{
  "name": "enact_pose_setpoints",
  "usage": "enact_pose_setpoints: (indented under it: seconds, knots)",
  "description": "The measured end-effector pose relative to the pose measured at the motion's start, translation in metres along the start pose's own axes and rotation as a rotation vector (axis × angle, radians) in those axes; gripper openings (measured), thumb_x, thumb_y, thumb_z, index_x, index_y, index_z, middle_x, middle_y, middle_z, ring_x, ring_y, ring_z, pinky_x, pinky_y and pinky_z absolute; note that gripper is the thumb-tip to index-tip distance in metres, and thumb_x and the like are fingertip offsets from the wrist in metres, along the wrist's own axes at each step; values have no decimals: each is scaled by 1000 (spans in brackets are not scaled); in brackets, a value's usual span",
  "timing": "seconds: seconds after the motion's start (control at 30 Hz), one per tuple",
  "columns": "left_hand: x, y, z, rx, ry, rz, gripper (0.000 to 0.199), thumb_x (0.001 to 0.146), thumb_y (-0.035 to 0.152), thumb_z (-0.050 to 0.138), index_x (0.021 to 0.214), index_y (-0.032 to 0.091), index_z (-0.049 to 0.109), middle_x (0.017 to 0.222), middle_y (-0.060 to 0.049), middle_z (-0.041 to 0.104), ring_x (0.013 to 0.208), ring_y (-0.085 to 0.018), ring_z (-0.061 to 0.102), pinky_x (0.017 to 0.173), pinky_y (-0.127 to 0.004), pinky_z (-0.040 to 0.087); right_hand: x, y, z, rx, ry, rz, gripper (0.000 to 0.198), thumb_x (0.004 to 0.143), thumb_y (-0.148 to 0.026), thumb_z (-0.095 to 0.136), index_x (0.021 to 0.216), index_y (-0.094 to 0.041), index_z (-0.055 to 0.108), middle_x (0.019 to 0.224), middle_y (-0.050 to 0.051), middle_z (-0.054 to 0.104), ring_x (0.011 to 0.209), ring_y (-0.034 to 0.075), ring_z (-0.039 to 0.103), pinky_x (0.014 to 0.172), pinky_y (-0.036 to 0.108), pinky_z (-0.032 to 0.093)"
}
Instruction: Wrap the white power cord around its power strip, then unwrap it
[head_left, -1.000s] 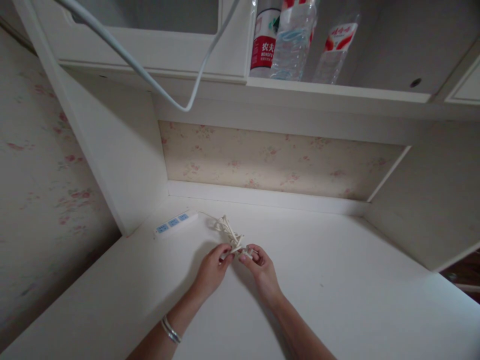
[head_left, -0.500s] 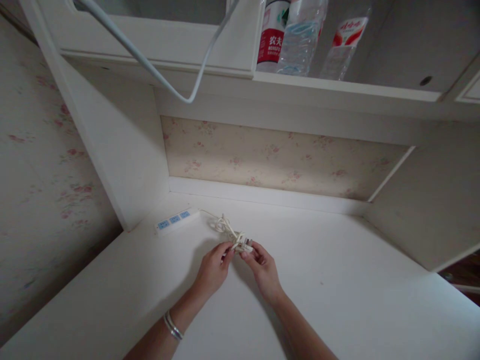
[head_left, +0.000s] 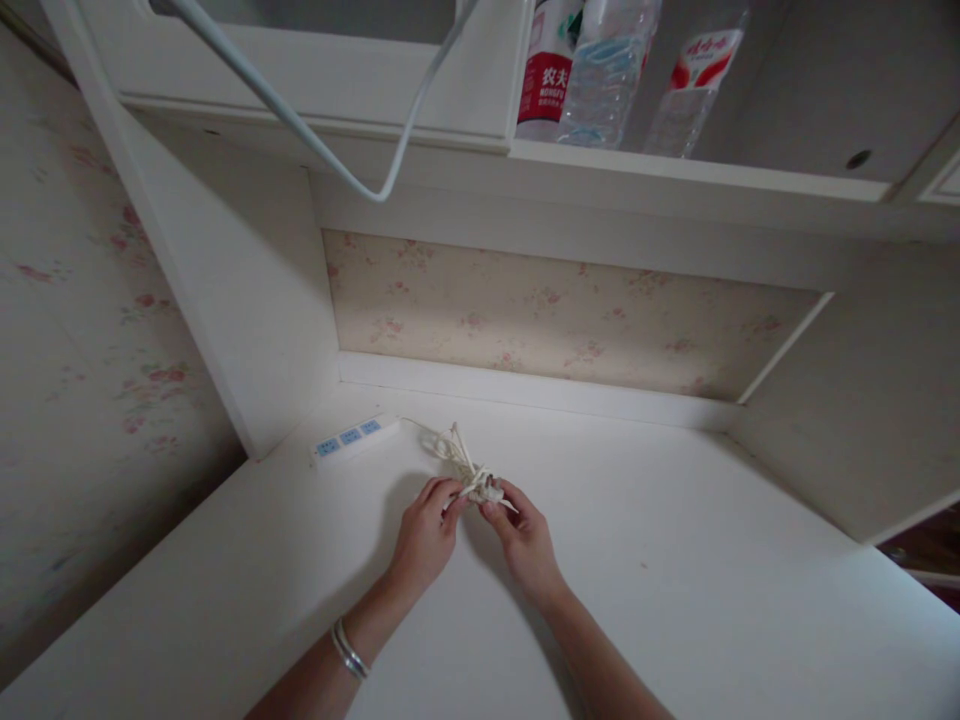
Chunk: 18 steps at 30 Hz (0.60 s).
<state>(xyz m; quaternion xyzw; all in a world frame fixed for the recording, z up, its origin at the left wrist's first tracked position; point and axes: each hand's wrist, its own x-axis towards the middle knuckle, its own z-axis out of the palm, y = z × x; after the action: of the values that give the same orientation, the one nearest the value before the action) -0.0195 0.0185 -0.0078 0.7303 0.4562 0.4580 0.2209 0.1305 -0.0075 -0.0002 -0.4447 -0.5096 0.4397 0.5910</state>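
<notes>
- Cream-coloured cord [head_left: 464, 459], gathered into a loose bundle, sits near the centre of a white desk [head_left: 675, 620]; its near end is between our two hands, and its far loops reach back and to the left.
- From those loops, a thin single run of cord leads left to a white power strip [head_left: 356, 440] with three blue socket panels, lying at the far left of the desk, well apart from our hands.
- Our left hand [head_left: 427, 525], with silver bangles [head_left: 349, 650] at the wrist, pinches the near left side of the bundle, thumb and fingers drawn together; the fingertips are partly hidden.
- Our right hand [head_left: 529, 540] has its thumb and fingers closed around the near right end, on what looks like the plug [head_left: 491, 490]; its prongs are too blurred to make out.
- We judge the step in hand to be fine fingerwork where plug and cord meet; whether the cord is being wound or loosened, we cannot tell.
- The next move, as we judge it, calls for one hand to steady the bundle while the other guides the plug gently, without tugging the run to the strip.
</notes>
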Motion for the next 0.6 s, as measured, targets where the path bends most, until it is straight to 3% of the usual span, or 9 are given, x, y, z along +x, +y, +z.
enact_pose_setpoints:
  seconds: [0.27,0.43,0.6]
  knots:
    - [1,-1,2,18,-4,2,19,90,30,43,98,23,58,94,-5,64,89,-19,60,75,-29,49,0,3,1,-34,22,-22,41,78,-41,63,112,-19,60,94,5,68,80,18,63,76,29,49]
    - [1,3,-1,38,47,54,18,88,28,45,95,22,61,100,-7,58,93,-18,58,77,-29,49,-1,4,1,4,37,6,39,77,-39,65,110,-19,60,100,6,67,84,18,63,78,30,48]
    - [2,5,-4,42,0,59,19,89,30,44,94,22,61,96,-6,58,89,-18,58,77,-30,50,-1,6,1,12,43,3,40,76,-40,66,109,-19,60,101,7,67,83,19,64,77,31,49]
